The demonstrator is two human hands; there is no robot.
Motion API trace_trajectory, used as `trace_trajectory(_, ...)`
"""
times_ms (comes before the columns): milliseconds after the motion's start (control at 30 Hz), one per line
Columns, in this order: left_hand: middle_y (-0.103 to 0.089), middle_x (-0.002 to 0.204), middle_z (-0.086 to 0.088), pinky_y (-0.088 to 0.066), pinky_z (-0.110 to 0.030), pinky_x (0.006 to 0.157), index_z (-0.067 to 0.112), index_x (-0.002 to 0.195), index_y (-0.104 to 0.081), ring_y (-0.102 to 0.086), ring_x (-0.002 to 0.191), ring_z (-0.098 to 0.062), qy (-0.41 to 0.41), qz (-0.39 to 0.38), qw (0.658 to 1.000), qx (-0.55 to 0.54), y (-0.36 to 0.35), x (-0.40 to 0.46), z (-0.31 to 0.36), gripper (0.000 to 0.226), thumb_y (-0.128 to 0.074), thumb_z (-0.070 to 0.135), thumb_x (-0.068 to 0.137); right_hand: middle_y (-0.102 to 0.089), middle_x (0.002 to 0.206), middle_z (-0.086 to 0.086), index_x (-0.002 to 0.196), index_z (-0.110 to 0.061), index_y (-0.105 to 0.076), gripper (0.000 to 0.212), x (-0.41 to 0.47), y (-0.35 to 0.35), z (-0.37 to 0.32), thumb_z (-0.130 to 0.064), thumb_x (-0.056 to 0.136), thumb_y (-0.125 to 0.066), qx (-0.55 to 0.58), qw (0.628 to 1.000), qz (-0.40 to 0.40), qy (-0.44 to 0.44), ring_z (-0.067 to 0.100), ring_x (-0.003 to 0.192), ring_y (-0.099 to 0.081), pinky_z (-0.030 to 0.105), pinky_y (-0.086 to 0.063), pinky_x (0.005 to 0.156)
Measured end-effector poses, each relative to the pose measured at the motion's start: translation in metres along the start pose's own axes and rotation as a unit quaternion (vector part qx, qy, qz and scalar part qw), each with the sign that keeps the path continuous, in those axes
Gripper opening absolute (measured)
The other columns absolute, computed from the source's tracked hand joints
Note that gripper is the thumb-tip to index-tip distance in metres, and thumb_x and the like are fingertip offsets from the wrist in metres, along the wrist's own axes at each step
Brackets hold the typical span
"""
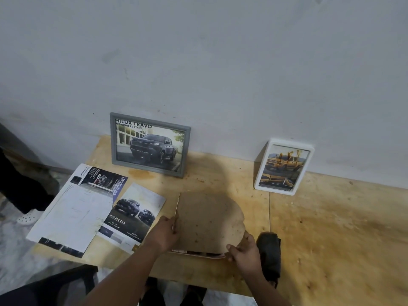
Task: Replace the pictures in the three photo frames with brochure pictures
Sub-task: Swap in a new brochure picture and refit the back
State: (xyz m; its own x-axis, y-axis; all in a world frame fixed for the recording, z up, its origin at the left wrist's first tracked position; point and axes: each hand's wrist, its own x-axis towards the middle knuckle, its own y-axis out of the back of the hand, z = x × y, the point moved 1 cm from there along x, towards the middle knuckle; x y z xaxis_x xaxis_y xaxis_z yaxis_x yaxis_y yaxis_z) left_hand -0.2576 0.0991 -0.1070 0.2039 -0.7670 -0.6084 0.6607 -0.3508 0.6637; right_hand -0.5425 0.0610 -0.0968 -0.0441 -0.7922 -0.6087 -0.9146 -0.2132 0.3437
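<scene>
A brown backing board (208, 219) with a rounded right side lies flat on the plywood table (331, 228), over a printed picture whose edge (198, 253) shows at the front. My left hand (164, 234) grips the board's left edge. My right hand (244, 248) pinches its front right corner. A grey frame (150, 144) with a dark pickup picture leans against the wall. A white frame (284, 167) with a yellow truck picture stands at the right. Brochure pages (134, 215) and a larger sheet (77, 208) lie at the left.
A black object (269, 250) lies right beside my right hand. A dark chair part (55, 286) shows at the bottom left, and a white shoe (28, 217) is on the floor at the left. The grey wall (220, 62) borders the table's far edge.
</scene>
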Motion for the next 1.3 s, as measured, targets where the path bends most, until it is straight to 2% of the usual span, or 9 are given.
trace_trajectory(167, -0.048, 0.132, -0.008, -0.051, -0.030, 0.100, 0.023, 0.151, -0.045, -0.063, 0.112, -0.025, -0.002, 0.005, 1.000, 0.004, 0.001, -0.003, 0.002, 0.050, -0.051, 0.035, 0.103, -0.064, 0.121, 0.000, 0.146, -0.020, -0.041, 0.076, -0.006, -0.004, 0.001, -0.009, 0.083, -0.082, -0.042, 0.999, 0.003, -0.015, 0.029, 0.108, -0.067, 0.046, -0.059, 0.089)
trace_trajectory(300, -0.048, 0.135, -0.008, -0.049, -0.029, 0.102, 0.022, 0.152, -0.045, -0.063, 0.116, -0.024, 0.004, 0.003, 1.000, 0.009, 0.003, -0.003, 0.004, 0.051, -0.050, 0.038, 0.104, -0.052, 0.133, -0.005, 0.161, -0.025, -0.017, 0.099, -0.012, -0.002, -0.006, -0.003, 0.086, -0.078, -0.053, 0.998, -0.024, 0.013, 0.029, 0.128, -0.056, 0.039, -0.052, 0.102)
trace_trajectory(533, -0.048, 0.140, -0.009, -0.046, -0.027, 0.103, 0.021, 0.155, -0.042, -0.060, 0.122, -0.025, -0.002, -0.001, 0.999, 0.042, 0.008, -0.002, 0.007, 0.052, -0.047, 0.039, 0.107, -0.062, 0.113, -0.006, 0.162, -0.032, 0.009, 0.111, -0.011, -0.002, -0.008, -0.027, 0.089, -0.075, -0.188, 0.979, -0.073, 0.023, 0.017, 0.090, -0.065, 0.030, -0.056, 0.074)
trace_trajectory(667, -0.050, 0.140, -0.009, -0.046, -0.024, 0.101, 0.021, 0.156, -0.041, -0.060, 0.121, -0.023, -0.013, -0.015, 0.998, 0.061, 0.013, -0.002, 0.007, 0.053, -0.045, 0.040, 0.107, -0.063, 0.132, 0.000, 0.163, -0.026, 0.009, 0.109, -0.004, 0.002, -0.010, -0.035, 0.090, -0.072, -0.238, 0.967, -0.083, 0.031, 0.020, 0.099, -0.064, 0.029, -0.053, 0.071)
trace_trajectory(900, -0.050, 0.142, -0.008, -0.051, -0.038, 0.104, 0.022, 0.148, -0.048, -0.053, 0.126, -0.026, -0.016, -0.002, 0.989, 0.144, 0.017, -0.003, 0.009, 0.047, -0.043, 0.041, 0.105, -0.069, 0.111, -0.004, 0.161, -0.030, 0.013, 0.111, 0.005, 0.001, 0.000, -0.056, 0.086, -0.065, -0.306, 0.949, -0.074, 0.029, 0.013, 0.085, -0.065, 0.032, -0.057, 0.069)
trace_trajectory(1000, -0.036, 0.152, -0.004, -0.049, -0.046, 0.107, 0.021, 0.149, -0.041, -0.037, 0.138, -0.029, -0.031, 0.031, 0.979, 0.200, 0.017, -0.007, 0.018, 0.053, -0.050, 0.039, 0.099, -0.058, 0.139, -0.001, 0.162, -0.031, 0.005, 0.102, 0.002, -0.003, -0.009, -0.061, 0.089, -0.059, -0.317, 0.946, -0.024, 0.067, 0.020, 0.107, -0.065, 0.031, -0.055, 0.074)
trace_trajectory(1100, -0.009, 0.169, -0.004, -0.035, -0.050, 0.120, 0.019, 0.160, -0.021, -0.015, 0.155, -0.030, -0.068, 0.003, 0.975, 0.212, 0.012, -0.004, 0.024, 0.075, -0.055, 0.040, 0.096, -0.033, 0.159, 0.001, 0.161, -0.035, 0.002, 0.089, 0.005, -0.010, -0.026, -0.062, 0.093, -0.049, -0.393, 0.906, -0.002, 0.159, 0.024, 0.138, -0.043, 0.039, -0.048, 0.100)
trace_trajectory(1167, 0.011, 0.172, -0.005, -0.025, -0.050, 0.125, 0.019, 0.164, -0.011, 0.000, 0.160, -0.031, -0.093, -0.021, 0.967, 0.238, 0.008, 0.000, 0.026, 0.082, -0.053, 0.045, 0.098, -0.011, 0.168, 0.003, 0.161, -0.033, 0.005, 0.086, 0.010, -0.018, -0.036, -0.060, 0.096, -0.045, -0.462, 0.863, -0.036, 0.202, 0.029, 0.153, -0.018, 0.048, -0.031, 0.119)
trace_trajectory(1300, 0.030, 0.169, -0.006, -0.020, -0.050, 0.127, 0.021, 0.165, 0.006, 0.012, 0.160, -0.029, -0.117, -0.056, 0.954, 0.270, 0.002, 0.009, 0.023, 0.094, -0.053, 0.053, 0.099, 0.035, 0.162, 0.007, 0.161, -0.026, 0.016, 0.097, 0.029, -0.031, -0.042, -0.066, 0.096, -0.043, -0.561, 0.796, -0.142, 0.177, 0.031, 0.152, 0.029, 0.058, 0.004, 0.125)
